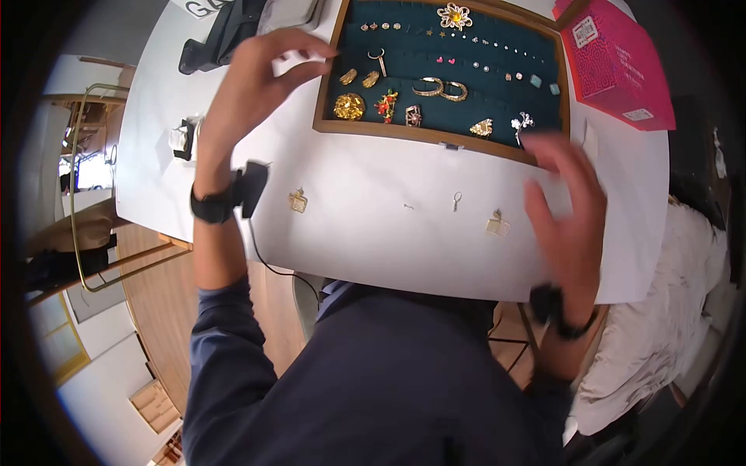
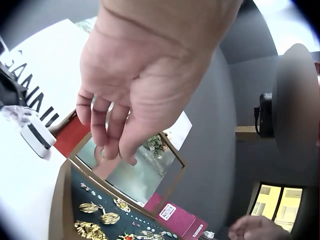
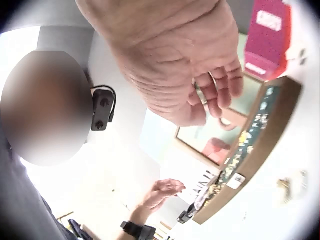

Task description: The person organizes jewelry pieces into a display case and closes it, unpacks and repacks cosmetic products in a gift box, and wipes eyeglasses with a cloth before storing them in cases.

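Observation:
A wooden jewelry box (image 1: 388,133) stands open, its dark green lining bearing rows of earrings and brooches. By its left rim is my left hand (image 1: 256,89), thumb and fingers loosely bent; contact with the rim is unclear. Over the lower right corner hovers my right hand (image 1: 571,206), blurred, beside a silver flower piece (image 1: 522,122). In the wrist views the left hand (image 2: 140,80) and right hand (image 3: 185,65) show relaxed fingers holding nothing visible. On the table lie a gold square earring (image 1: 298,201), a similar one (image 1: 498,224), a silver loop piece (image 1: 457,201) and a tiny piece (image 1: 409,206).
A pink box (image 1: 618,66) stands right of the jewelry box. At the upper left are a black item (image 1: 217,43) and a grey case (image 1: 291,14); a small white object (image 1: 182,140) sits near the left edge. A black cable (image 1: 268,264) hangs from the left wrist camera.

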`<state>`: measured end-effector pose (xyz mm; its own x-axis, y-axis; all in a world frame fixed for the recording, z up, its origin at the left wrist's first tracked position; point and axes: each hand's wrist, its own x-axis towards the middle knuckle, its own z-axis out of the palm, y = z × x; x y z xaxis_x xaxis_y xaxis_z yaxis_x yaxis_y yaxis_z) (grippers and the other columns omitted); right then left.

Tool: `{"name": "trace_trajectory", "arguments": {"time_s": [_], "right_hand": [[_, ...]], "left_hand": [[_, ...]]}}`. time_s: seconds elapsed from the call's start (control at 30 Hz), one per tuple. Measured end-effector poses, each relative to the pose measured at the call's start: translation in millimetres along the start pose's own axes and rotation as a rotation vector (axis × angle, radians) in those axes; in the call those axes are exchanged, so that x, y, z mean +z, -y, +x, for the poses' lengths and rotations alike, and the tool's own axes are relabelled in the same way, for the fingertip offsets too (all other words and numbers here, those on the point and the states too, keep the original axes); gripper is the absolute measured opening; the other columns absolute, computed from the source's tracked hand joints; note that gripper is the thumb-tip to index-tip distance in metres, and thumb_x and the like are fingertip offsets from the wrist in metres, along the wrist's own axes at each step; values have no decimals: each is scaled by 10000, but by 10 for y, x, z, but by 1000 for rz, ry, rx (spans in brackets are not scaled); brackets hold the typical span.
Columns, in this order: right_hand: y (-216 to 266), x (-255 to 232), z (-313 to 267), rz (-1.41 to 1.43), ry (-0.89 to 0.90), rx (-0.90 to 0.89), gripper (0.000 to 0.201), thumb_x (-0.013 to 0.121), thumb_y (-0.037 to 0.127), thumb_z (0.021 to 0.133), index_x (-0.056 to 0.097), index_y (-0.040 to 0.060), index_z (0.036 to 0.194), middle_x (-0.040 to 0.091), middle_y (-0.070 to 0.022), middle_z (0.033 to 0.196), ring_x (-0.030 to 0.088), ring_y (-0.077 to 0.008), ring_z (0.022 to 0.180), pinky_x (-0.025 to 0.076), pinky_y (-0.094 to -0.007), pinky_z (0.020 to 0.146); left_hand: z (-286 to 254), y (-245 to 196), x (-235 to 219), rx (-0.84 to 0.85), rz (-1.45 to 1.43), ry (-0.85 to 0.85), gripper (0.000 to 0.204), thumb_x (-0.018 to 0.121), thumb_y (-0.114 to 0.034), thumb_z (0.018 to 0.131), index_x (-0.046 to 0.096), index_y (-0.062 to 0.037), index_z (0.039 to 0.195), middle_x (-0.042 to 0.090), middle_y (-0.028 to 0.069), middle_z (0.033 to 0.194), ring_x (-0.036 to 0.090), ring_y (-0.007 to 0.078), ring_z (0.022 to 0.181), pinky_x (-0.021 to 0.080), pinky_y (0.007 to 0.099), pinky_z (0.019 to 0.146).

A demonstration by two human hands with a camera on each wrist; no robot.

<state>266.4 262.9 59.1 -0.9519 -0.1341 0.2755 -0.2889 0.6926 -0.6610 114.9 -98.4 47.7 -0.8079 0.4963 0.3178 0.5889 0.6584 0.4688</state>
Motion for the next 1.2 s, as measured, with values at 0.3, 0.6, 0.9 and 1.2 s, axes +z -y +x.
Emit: {"name": "trace_trajectory", "arguments": {"time_s": [0.3, 0.6, 0.9, 1.2], "right_hand": [[-261, 958, 1116, -307, 199, -306, 294, 671, 42, 844, 675, 21, 1137, 664, -122, 1043, 616, -323, 1069, 477, -450, 988], [-166, 988, 1193, -145, 277, -133, 237, 662, -25, 840, 675, -50, 1075, 633, -164, 991, 664, -378, 892, 530, -459, 811], [-81, 1037, 1193, -17, 321, -74, 350, 647, -76, 812, 672, -57, 1161, 665, -184, 997, 690, -325, 853, 551, -404, 769], [-78, 1141, 1140, 130, 156, -77, 348, 661, -76, 810, 616, -41, 1153, 697, -180, 1006, 686, -273, 838, 564, -361, 776]], "left_hand": [[731, -527, -63, -118, -266, 349, 176, 728, -76, 911, 730, 53, 1031, 757, 172, 904, 728, 319, 862, 551, 376, 780], [740, -114, 510, 94, -100, 318, 136, 684, -75, 869, 741, -6, 971, 732, 193, 908, 679, 381, 944, 538, 434, 838], [733, -132, 486, 61, -87, 358, 130, 677, -66, 867, 742, -29, 974, 716, 189, 925, 652, 377, 994, 517, 448, 862], [821, -217, 436, 87, -111, 408, 98, 673, -19, 828, 741, -4, 896, 699, 243, 834, 675, 420, 884, 531, 475, 763]]}}
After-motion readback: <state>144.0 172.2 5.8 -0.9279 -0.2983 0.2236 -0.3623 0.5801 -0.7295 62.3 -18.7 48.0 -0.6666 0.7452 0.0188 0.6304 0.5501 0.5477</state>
